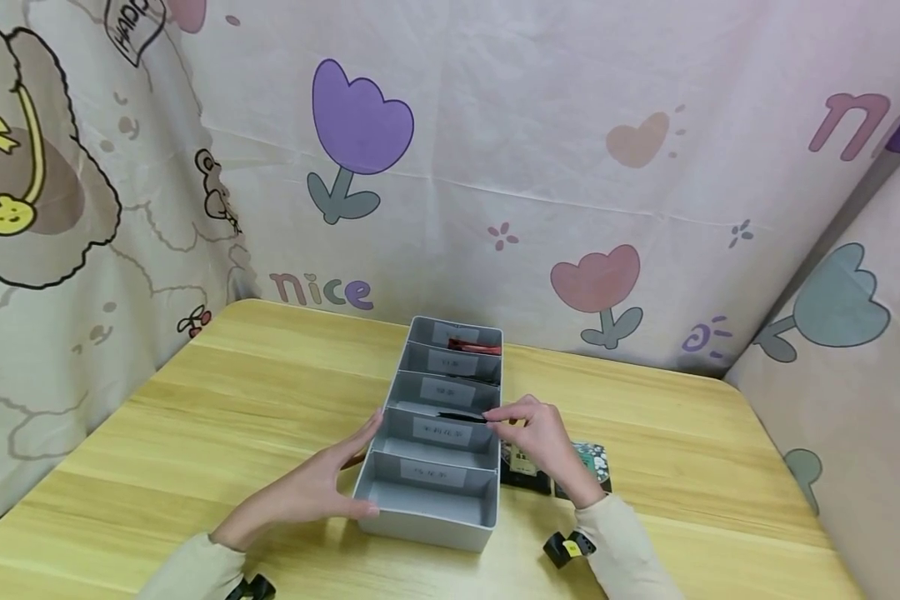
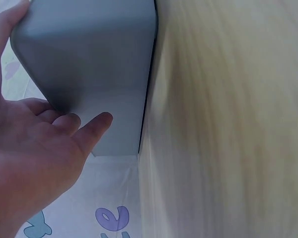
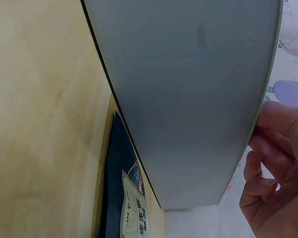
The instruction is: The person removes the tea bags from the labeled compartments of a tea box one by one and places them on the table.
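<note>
A grey divided box with paper labels on its compartment walls stands on the table. My left hand rests on the box's left side, thumb at the front corner; in the left wrist view its fingers lie along the grey wall. At the right rim my right hand pinches the end of a thin black sachet, which sits edge-up in the middle compartment. Its lower part is hidden inside. In the right wrist view the fingertips are at the box's top edge, and the sachet is out of sight.
Right of the box lie a black packet with a cream label and a green packet with a floral print, partly behind my right forearm. A red sachet stands in the back compartment. A printed curtain hangs behind the table.
</note>
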Demonstrator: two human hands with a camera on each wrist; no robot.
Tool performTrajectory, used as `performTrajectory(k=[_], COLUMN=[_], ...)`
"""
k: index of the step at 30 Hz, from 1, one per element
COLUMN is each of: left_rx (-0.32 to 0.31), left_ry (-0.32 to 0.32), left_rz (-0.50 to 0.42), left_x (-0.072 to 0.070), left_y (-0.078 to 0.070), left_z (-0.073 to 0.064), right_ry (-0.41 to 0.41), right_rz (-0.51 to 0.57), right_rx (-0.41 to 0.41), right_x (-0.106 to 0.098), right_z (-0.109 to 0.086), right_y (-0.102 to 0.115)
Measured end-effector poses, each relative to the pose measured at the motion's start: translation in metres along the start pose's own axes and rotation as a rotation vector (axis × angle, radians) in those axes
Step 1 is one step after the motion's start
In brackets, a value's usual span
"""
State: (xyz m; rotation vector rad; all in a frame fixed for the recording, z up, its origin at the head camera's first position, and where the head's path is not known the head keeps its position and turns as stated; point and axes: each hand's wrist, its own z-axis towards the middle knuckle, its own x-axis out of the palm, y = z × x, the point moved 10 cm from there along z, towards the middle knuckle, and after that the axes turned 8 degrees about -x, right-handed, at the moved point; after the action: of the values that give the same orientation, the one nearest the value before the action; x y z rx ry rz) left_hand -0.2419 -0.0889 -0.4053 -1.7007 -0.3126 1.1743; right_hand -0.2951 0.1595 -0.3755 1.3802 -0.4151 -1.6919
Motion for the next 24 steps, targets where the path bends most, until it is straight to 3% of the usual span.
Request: performTrajectory(k=[7, 16, 24], left_rx=[-0.014, -0.016, -0.015], left_ry=[-0.004, 0.010, 0.003], left_rz=[-0.009, -0.011, 0.002], left_x=[0.000, 0.001, 0.001], left_y=[0.002, 0.003, 0.002], left_z=[0.000, -0.001, -0.001], right_ry=[-0.025, -0.080, -0.135], right_rz=[-0.058, -0.036, -0.001], right_rx=[-0.115, -0.117, -0.168], right_x=[-0.001, -0.004, -0.012], right_z=[-0.002, -0.004, -0.007], right_y=[0.011, 0.012, 0.021])
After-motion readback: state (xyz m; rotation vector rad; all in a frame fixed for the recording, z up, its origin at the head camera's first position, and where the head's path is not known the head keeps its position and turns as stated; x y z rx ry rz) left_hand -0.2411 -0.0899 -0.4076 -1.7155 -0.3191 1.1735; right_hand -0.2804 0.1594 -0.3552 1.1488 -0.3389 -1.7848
